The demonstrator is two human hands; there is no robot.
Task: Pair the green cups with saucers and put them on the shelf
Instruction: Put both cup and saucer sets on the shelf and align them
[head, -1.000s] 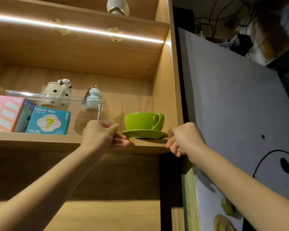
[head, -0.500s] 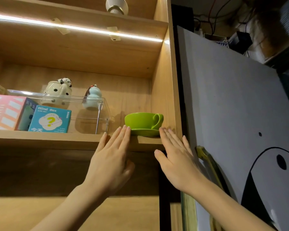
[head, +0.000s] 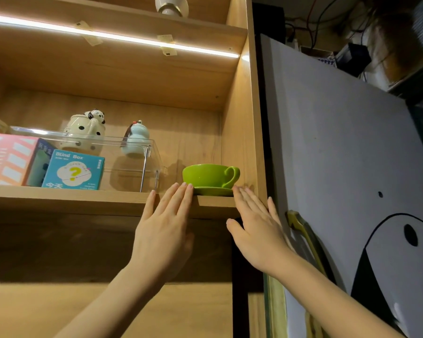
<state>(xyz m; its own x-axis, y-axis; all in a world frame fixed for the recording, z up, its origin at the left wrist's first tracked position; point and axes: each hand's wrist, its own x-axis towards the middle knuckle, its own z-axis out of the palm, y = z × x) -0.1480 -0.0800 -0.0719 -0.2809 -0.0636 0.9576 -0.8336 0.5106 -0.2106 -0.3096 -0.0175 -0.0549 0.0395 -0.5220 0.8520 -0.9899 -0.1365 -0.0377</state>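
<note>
A green cup [head: 206,176] with its handle to the right stands on a green saucer [head: 214,191] at the right end of the wooden shelf [head: 83,200]. My left hand [head: 165,230] is flat and open, its fingertips at the saucer's left rim. My right hand [head: 257,230] is flat and open too, fingertips at the saucer's right rim, palm in front of the shelf edge. Neither hand holds anything.
A clear plastic case [head: 132,162] stands left of the cup with a teal "Blind Box" carton [head: 73,170] and a pink box [head: 5,158]. A panda pot [head: 86,130] and a pale blue figurine [head: 136,139] sit behind. The cabinet side wall [head: 242,123] is close on the right.
One second ago both hands gripped the saucer's edges near the shelf front. They have let go and opened flat, and the cup and saucer sit farther back on the shelf.
</note>
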